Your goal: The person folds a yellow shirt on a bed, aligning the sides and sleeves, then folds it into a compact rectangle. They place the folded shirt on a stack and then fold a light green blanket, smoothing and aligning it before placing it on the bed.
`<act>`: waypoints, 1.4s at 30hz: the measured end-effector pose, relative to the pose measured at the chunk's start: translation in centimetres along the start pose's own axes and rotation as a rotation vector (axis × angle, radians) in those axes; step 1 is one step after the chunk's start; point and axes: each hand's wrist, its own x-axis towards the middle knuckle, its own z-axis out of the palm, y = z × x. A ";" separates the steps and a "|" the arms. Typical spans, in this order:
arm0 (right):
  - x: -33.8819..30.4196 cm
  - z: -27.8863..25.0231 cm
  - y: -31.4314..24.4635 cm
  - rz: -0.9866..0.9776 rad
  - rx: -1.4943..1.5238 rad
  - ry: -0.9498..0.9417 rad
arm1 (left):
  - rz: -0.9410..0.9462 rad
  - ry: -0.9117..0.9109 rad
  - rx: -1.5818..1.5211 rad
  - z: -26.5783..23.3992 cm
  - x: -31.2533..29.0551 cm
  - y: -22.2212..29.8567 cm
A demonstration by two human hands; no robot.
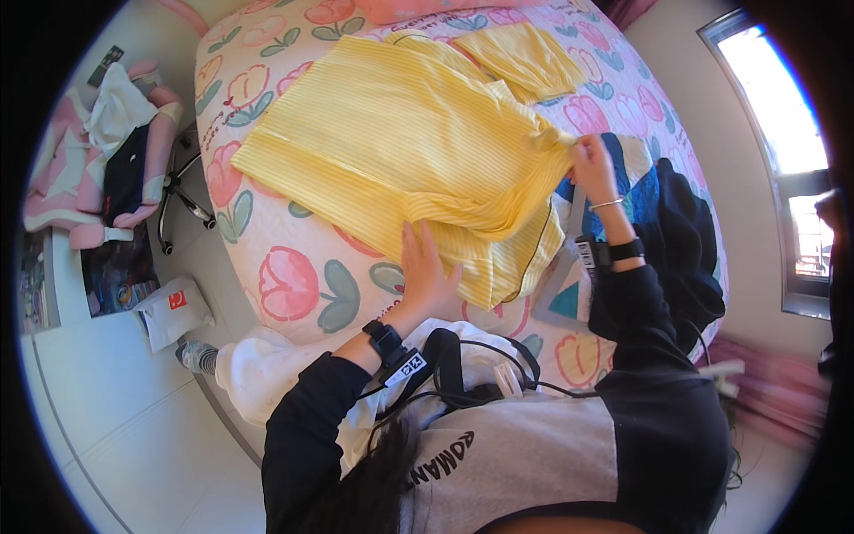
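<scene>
A yellow striped garment lies spread across the bed, which has a white cover printed with pink tulips. My left hand rests flat on the garment's near folded edge, fingers together and pointing away from me. My right hand pinches a bunched fold of the same garment at its right side, above a blue patterned cloth. Both wrists carry black bands with small tags.
A dark garment lies at the bed's right edge. A pink swivel chair piled with clothes stands to the left. A white bag sits on the pale floor. A bright window is at the right.
</scene>
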 end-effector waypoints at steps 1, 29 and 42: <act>0.9 -1.3 -1.2 0.161 0.222 -0.050 | -0.025 0.001 -0.007 0.2 0.3 0.0; 3.8 14.7 0.2 0.279 -0.210 -0.833 | -0.125 -0.240 0.143 2.4 0.4 -3.8; 2.3 9.7 5.3 0.183 -0.330 -0.373 | -0.217 -0.413 0.223 0.6 0.2 -1.6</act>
